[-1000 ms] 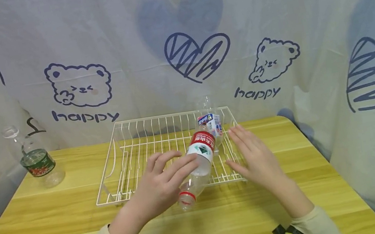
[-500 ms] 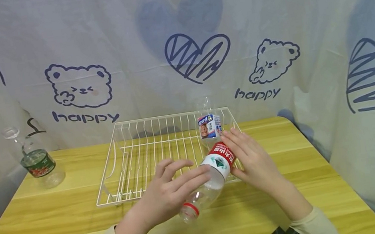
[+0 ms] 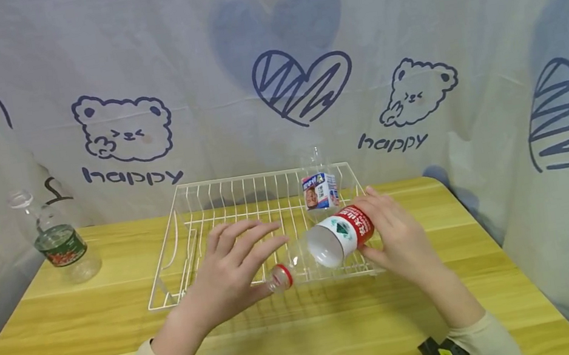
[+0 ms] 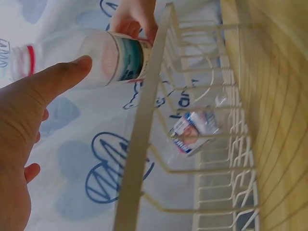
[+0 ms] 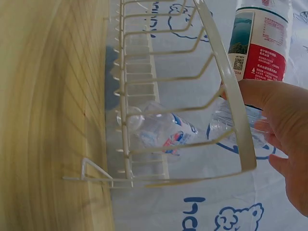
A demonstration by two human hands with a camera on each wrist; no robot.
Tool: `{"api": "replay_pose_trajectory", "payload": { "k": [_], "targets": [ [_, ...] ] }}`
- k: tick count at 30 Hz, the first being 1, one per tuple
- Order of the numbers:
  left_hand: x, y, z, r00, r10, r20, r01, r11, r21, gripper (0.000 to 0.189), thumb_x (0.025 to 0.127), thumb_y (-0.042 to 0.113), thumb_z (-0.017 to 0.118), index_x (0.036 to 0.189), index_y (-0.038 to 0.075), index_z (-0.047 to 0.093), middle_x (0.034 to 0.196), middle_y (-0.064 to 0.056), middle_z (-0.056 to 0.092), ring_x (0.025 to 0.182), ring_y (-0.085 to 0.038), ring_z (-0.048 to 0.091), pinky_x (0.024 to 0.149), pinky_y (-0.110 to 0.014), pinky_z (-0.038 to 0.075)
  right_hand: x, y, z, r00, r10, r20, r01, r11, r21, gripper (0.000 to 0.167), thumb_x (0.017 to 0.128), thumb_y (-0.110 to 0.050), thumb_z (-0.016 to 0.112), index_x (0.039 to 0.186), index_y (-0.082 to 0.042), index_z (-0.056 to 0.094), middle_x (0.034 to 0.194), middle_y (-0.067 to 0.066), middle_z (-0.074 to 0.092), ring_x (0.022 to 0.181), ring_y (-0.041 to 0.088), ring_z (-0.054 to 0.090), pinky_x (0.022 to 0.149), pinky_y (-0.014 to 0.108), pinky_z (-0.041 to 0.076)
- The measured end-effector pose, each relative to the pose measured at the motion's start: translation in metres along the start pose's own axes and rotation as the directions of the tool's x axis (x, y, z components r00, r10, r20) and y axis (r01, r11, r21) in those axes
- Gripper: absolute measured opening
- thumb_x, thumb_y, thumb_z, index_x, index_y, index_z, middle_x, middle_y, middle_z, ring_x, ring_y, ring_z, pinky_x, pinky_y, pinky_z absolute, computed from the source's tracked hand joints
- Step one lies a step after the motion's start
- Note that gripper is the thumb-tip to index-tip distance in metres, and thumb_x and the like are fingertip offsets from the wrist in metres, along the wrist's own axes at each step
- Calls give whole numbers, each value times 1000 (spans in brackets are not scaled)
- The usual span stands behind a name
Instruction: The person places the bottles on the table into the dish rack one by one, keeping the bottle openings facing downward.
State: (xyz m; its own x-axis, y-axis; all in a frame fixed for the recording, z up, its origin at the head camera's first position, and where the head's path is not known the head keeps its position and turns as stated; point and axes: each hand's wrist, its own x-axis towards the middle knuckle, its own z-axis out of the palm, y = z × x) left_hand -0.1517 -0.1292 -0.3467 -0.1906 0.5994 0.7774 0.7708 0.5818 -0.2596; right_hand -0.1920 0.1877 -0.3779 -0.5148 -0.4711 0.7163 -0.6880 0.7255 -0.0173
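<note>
A clear plastic bottle [image 3: 345,233] with a red and white label lies tilted in the air above the front of a white wire rack [image 3: 224,217]. Its red-ringed neck points left toward me. My right hand [image 3: 401,240] grips the bottle's base end, thumb below and fingers above. Near the neck, my left hand [image 3: 227,272] has its fingers spread and apart from the bottle; in the left wrist view its thumb [image 4: 62,77] passes in front of the bottle. A second clear bottle [image 3: 319,190] with a blue and white label stands inverted in the rack's right rear.
On the left of the wooden table [image 3: 93,335] stands another clear bottle [image 3: 59,245] with a green label, outside the rack. A printed curtain [image 3: 216,89] hangs behind and at both sides. The table's right edge slants toward me.
The bottle has swung from leaning steeply to lying nearly level, its base moving right into my right hand. My left hand's fingers have drawn back leftward and off the bottle's body.
</note>
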Motion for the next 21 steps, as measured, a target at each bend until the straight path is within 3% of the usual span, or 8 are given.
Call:
{"api": "replay_pose_trajectory", "payload": {
  "k": [7,21],
  "targets": [
    [4,-4,-10,998,-15,-58,17,999,33,81,60,45,88,126,11,59,127,-10,62,116,-31,51,88,-46,36,0,4,-5,998,33,-46,-35,998,-43,77,57,-13,92,124,3,57,125,19,63,128,38,53,106,52,43],
    [6,4,-15,998,-62,0,60,976,208,79,64,46,86,131,14,58,125,-7,63,114,-29,54,89,-46,38,2,0,-11,999,32,-32,-35,996,-81,74,60,-20,89,123,2,58,125,20,61,126,38,54,106,52,43]
  ]
}}
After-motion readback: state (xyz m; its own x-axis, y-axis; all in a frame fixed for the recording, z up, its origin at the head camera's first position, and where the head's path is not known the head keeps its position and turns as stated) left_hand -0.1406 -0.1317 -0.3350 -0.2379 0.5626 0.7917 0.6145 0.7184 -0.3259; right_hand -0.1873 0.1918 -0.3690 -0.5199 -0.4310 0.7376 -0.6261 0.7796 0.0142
